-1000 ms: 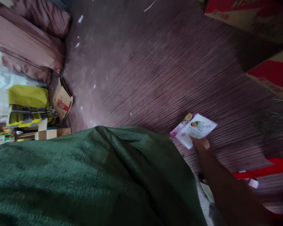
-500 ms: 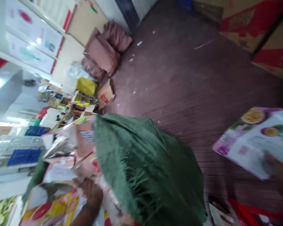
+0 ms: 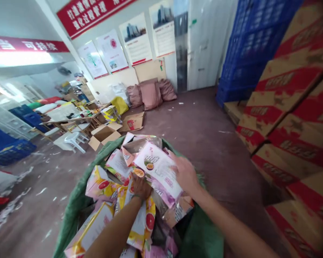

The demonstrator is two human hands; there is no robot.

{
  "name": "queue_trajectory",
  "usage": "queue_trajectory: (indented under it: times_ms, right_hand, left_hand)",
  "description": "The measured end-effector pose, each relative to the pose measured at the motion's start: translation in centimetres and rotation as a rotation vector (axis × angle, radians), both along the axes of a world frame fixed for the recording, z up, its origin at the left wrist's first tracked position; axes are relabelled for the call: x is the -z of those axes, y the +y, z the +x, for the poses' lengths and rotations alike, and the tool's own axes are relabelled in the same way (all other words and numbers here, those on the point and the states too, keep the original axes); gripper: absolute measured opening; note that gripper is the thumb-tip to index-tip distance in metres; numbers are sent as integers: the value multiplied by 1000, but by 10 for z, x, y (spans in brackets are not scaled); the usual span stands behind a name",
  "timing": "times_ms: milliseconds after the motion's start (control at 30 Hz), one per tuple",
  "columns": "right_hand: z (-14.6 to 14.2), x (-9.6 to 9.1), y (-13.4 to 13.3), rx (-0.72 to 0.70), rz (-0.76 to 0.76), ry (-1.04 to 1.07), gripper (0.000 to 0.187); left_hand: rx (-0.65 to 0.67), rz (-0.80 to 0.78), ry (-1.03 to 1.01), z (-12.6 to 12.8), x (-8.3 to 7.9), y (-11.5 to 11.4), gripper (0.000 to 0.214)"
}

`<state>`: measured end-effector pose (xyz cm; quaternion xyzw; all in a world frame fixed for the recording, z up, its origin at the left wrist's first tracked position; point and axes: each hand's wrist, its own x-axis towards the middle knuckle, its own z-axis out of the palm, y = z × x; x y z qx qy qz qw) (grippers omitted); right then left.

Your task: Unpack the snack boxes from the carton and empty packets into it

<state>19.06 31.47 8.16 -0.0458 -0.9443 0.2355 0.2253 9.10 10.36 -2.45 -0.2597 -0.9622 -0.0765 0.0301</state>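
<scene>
A large green woven sack stands before me, its mouth full of printed fruit packets. My right hand grips the right edge of a white-and-purple passion fruit packet over the top of the sack. Lower and to the left, my left hand has its fingers curled on a yellow-and-white grapefruit packet among the others; its fingertips are partly hidden. Another grapefruit packet lies by the sack's left rim. A white packet with yellow edges is at the lower left.
Red-and-brown cartons are stacked on my right, with blue crates behind them. Ahead, an opened cardboard box, a white stool and brown sacks stand on the dark floor. Paper scraps litter the left side.
My view has swung level and toward the sack. My right hand has brought the passion fruit packet from the far right to over the sack, whose mouth now shows open.
</scene>
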Motion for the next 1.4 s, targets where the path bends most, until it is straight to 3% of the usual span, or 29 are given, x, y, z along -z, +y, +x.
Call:
queue_trajectory:
  times_ms: [67,133,233,333,433,500,600,667,733,800,867,933,1033,1133,1300,1400]
  right_hand:
    - [-32,-5,-30,14,201,-47,56]
    - [-55,-13,-49,18,301,-98,74]
    - [-84,-35,-60,0,305,-229,107]
    - [-105,-56,-66,-74,228,-366,120]
    - [-112,-57,-79,-226,243,-493,124]
    - [-105,-45,-94,-326,340,-492,118]
    - [-89,-20,-112,-368,428,-354,93]
    - [-82,-11,-116,-369,414,-301,72]
    - [-84,-10,-116,-328,400,-247,64]
    - [-97,-16,-113,-239,419,-146,69]
    - [-119,-21,-110,-141,444,-87,82]
    - [-144,-20,-107,-98,452,-164,91]
    - [-169,-6,-107,-160,445,-406,87]
    - [-168,18,-112,-229,397,-507,82]
    - [-143,55,-117,-232,422,-386,81]
    - [-139,71,-117,-201,461,-364,80]
  left_hand:
    - [13,13,-36,2,-16,-8,46]
    - [27,20,-80,2,-35,-19,47]
    - [40,34,-127,4,-70,-46,46]
    - [70,70,-151,12,-114,-83,52]
    - [6,229,95,21,-152,-119,58]
    - [-41,295,353,22,-162,-133,64]
    - [25,211,405,13,-143,-139,60]
    - [36,155,269,3,-115,-136,56]
    - [-6,134,168,-6,-86,-131,57]
    - [-52,129,152,-12,-65,-128,61]
    - [-88,121,174,-16,-56,-127,63]
    - [-101,106,191,-19,-53,-127,62]
    - [-100,83,213,-18,-44,-132,62]
    - [-94,78,256,-11,-20,-141,60]
    - [-47,102,392,5,31,-150,62]
    - [-12,87,424,6,51,-150,65]
